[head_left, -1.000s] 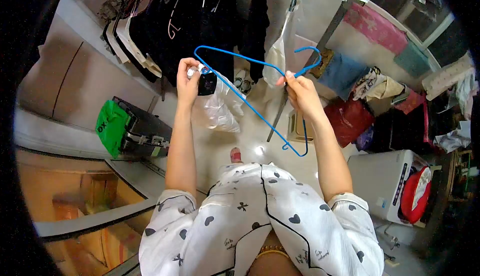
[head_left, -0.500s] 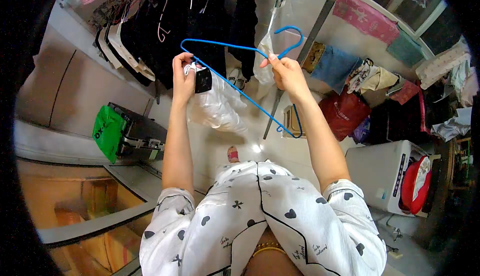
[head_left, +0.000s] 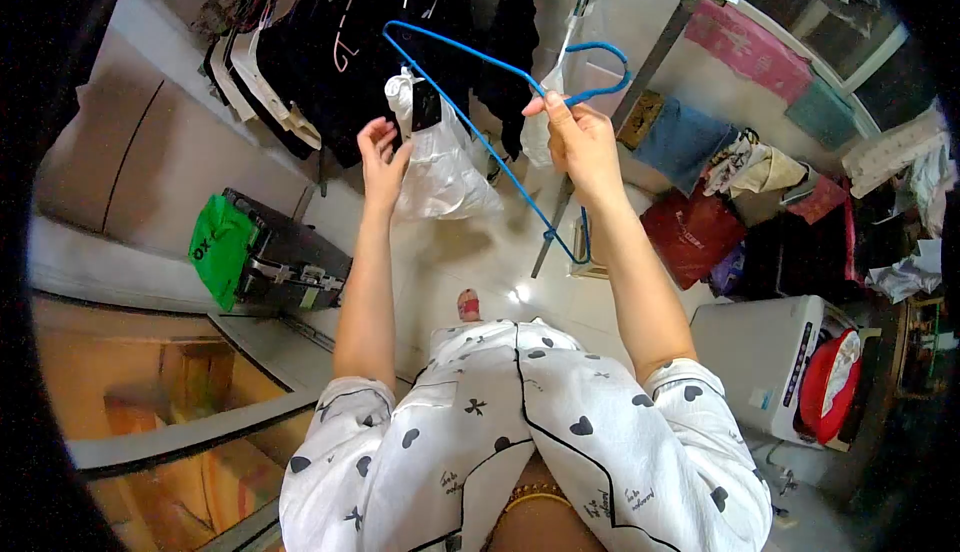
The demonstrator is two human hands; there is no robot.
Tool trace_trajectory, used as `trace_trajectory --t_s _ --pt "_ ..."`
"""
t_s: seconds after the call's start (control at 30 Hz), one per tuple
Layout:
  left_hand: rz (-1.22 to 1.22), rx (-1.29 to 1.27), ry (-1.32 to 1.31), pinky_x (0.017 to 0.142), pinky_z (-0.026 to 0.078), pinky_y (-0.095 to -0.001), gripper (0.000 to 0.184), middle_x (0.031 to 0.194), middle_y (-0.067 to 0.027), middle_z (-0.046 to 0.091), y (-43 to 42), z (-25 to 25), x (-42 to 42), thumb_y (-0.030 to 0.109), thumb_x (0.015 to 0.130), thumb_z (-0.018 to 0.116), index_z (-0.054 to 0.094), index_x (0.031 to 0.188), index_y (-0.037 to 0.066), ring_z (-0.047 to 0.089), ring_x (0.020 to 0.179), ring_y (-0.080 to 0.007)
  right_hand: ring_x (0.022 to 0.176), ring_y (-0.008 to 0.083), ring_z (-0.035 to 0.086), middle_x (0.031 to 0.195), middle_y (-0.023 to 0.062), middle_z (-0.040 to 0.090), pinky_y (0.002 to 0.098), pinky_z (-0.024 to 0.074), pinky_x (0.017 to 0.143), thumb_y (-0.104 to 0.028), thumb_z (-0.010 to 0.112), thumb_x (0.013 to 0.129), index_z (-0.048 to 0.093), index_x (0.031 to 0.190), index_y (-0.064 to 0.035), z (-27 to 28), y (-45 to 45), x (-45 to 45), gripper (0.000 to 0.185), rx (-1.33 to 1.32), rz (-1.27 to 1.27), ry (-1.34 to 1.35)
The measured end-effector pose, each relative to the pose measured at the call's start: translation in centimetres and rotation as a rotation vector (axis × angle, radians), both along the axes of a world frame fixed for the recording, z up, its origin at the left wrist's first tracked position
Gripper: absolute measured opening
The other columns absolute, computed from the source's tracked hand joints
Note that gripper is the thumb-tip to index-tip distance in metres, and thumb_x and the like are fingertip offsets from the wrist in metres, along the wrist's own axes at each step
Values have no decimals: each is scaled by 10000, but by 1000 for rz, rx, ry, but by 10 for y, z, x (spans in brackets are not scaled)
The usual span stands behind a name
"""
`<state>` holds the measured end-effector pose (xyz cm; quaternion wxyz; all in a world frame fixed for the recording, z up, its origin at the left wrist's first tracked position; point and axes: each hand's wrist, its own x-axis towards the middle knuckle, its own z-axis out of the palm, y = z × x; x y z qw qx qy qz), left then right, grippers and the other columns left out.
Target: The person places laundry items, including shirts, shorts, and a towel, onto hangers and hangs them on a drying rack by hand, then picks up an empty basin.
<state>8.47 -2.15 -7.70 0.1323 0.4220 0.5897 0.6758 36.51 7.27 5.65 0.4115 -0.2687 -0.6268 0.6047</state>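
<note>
My right hand (head_left: 582, 147) pinches a blue clothes hanger (head_left: 478, 136) at the base of its hook, holding it tilted in front of me. From the hanger's far left end hangs a white, thin-fabric item (head_left: 440, 170) with a black patch or label near its top; whether it is a garment or a bag I cannot tell. My left hand (head_left: 381, 164) is just left of this white item, fingers apart and slightly curled, with nothing visible in them. The top of the white item is bunched against the hanger's wire.
Dark clothes (head_left: 350, 62) hang on a rail at the back left. A black case (head_left: 290, 257) with a green bag (head_left: 220, 252) stands on the left. To the right are a red bag (head_left: 692, 234), a white washing machine (head_left: 755, 352) and hanging cloths (head_left: 680, 142).
My left hand has let go of the white item and drawn slightly down from it. The white item now hangs from the hanger's end. Hanger and right hand have shifted slightly up and right.
</note>
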Motion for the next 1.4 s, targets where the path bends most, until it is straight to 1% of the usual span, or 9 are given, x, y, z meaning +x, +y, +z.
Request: trace_trajectory --t_s 0.13,0.17,0.27,0.3,0.5,0.7,0.83,1.07,1.4 --pt "45 -365 219 1015 382 -358 549 1219 -100 531 -22 -37 -4 14 728 680 468 1233 51 493 1177 -218 410 33 244 501 -83 309 243 167 412 -386 517 969 653 953 -27 10 -4 -4 384 -1 7 -10" --pt "22 -354 268 995 395 -347 556 1166 -87 569 -22 -71 -20 9 673 709 511 1192 46 526 1137 -219 410 34 240 502 -82 306 243 167 412 -384 517 970 650 957 -19 11 -5 -6 389 2 11 -13" --pt "-42 -653 263 957 423 -378 564 1200 -166 563 -35 -112 -33 70 649 744 529 1170 60 533 1124 -320 412 35 224 510 -83 289 242 162 412 -376 515 972 638 959 -4 17 -8 -16 392 -83 52 60" --pt "-9 -652 404 917 448 -406 573 1169 -180 584 -40 -114 -31 62 631 736 524 1164 48 558 1076 -332 407 32 236 505 -86 302 237 169 404 -372 510 974 645 939 -14 18 -8 -20 383 -109 57 77" --pt "165 -678 414 867 482 -397 556 1080 -192 640 -60 -150 -17 83 669 771 515 1161 42 624 1010 -302 389 27 233 501 -92 309 234 162 377 -357 503 977 652 903 -34 14 2 -40 363 -213 109 143" --pt "33 -709 -50 754 527 -326 644 1045 -196 663 -66 -36 58 101 774 744 344 1267 -4 666 918 -212 379 26 250 491 -92 311 230 180 367 -322 486 986 644 908 -24 8 -2 -70 346 -267 95 217" --pt "-103 -400 -235 730 519 -327 574 1063 -130 670 -58 -57 73 154 861 677 316 1280 1 649 916 -216 373 26 266 488 -84 333 222 194 357 -309 483 989 634 900 -17 6 0 -87 340 -305 115 274" --pt "-204 -424 -585 791 540 -317 484 1037 -119 660 -67 -17 93 174 927 583 349 1329 40 648 903 -162 370 28 280 487 -81 353 221 206 348 -314 495 986 641 880 -23 -3 -3 -108 342 -274 87 299" --pt "-154 -431 -686 731 559 -306 409 1014 -111 645 -64 -23 92 141 941 542 384 1296 12 656 859 -175 386 33 238 496 -78 288 231 179 372 -331 490 990 624 941 -7 -15 -12 -108 353 -301 62 303"
